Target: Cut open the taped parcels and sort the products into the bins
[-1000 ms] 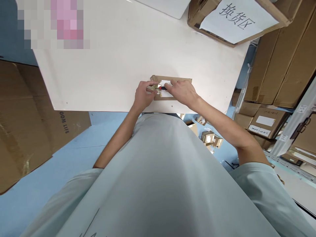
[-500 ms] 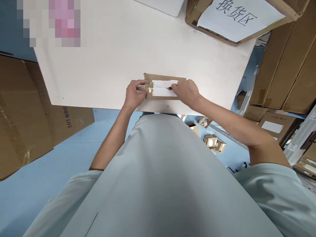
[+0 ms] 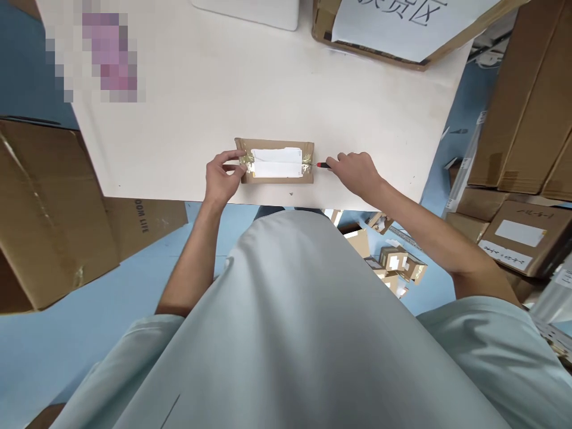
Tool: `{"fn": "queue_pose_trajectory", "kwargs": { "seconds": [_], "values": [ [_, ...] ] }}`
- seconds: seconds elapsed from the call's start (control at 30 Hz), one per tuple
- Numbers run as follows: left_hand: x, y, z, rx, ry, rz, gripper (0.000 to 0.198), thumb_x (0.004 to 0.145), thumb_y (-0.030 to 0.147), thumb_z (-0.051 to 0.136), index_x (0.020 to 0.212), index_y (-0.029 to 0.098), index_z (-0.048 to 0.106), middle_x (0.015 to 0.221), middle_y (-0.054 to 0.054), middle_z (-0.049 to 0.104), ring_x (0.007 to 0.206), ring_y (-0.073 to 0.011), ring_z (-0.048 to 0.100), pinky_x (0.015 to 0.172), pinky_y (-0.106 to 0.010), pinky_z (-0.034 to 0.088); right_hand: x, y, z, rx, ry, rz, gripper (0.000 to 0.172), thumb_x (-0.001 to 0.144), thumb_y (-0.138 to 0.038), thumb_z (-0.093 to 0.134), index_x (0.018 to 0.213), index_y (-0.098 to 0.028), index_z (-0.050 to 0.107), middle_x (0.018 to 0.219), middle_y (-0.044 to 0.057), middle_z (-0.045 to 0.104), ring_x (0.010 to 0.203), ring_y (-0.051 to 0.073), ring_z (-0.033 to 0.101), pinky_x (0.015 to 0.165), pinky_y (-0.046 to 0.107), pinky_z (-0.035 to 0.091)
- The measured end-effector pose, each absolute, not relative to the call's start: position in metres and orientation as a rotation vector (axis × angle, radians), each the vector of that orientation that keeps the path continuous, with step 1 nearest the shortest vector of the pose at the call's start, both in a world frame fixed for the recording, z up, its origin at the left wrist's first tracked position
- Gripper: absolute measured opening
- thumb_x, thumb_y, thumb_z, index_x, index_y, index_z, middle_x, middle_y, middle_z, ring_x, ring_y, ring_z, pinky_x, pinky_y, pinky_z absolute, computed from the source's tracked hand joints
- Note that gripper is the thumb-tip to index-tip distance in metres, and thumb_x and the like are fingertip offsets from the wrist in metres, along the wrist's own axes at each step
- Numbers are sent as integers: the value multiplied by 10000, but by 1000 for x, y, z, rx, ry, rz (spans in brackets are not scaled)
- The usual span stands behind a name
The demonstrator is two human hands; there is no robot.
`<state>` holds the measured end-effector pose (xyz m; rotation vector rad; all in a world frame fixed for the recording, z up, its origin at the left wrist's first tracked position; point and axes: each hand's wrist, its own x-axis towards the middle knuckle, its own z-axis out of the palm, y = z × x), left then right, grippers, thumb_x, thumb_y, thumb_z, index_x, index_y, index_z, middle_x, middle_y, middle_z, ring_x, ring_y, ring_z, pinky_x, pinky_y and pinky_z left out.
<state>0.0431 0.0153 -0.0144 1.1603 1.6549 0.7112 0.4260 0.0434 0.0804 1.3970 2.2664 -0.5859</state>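
A small flat cardboard box (image 3: 277, 180) lies near the front edge of the white table (image 3: 187, 119). It has a white label (image 3: 277, 164) on top and clear tape at both ends. The label has a slit or crease running along its length. Thumb and fingers of my left hand (image 3: 223, 177) hold the box's left end. My right hand (image 3: 357, 173) is closed round a screwdriver (image 3: 322, 165) with a red and black handle. Its thin shaft points left, its tip at the taped right end of the box.
At the back right of the table stands an open carton (image 3: 370, 53) with a handwritten sheet, beside a white bin (image 3: 250, 12). Large cartons stand left (image 3: 53, 208) and right (image 3: 513, 107). Small boxes (image 3: 393, 259) lie on the blue floor. A pixelated patch covers the upper left.
My right hand has drawn the screwdriver rightward, from over the label to the box's right end, baring the tape there. My left hand stays on the left end. The view has shifted slightly.
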Motion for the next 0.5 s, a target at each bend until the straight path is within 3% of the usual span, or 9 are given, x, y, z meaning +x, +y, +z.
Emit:
{"fn": "queue_pose_trajectory", "kwargs": {
  "seconds": [0.17, 0.3, 0.37, 0.5],
  "values": [
    [51, 14, -11, 1161, 1721, 698, 331, 908, 422, 822, 1204, 280, 783, 1327, -70, 813, 1068, -242, 785, 887, -376, 709, 439, 37, 42, 1481, 2235, -648, 402, 1230, -311, 376, 1428, -175, 698, 1181, 183, 791, 919, 272, 719, 789, 348, 397],
    [57, 12, -9, 1170, 1767, 703, 356, 913, 490, 826, 1201, 287, 773, 1335, -74, 812, 1150, -259, 779, 907, -377, 704, 429, 10, 2, 1669, 2208, -1027, 456, 1255, -413, 321, 1468, -180, 651, 1278, 146, 790, 968, 255, 712, 780, 311, 451],
    [57, 11, -8, 1182, 1783, 707, 371, 905, 494, 830, 1203, 281, 775, 1348, -81, 813, 1184, -260, 774, 927, -372, 698, 418, -8, -15, 1830, 2200, -1231, 464, 1256, -407, 291, 1498, -191, 623, 1338, 135, 790, 1056, 248, 717, 870, 308, 507],
    [53, 12, -9, 1151, 1796, 682, 392, 875, 489, 845, 1195, 272, 783, 1345, -87, 815, 1041, -237, 790, 853, -366, 695, 393, -35, -32, 2113, 2103, -1498, 514, 1243, -435, 237, 1518, -214, 610, 1428, 146, 783, 1243, 246, 717, 1082, 347, 548]
  ]
}}
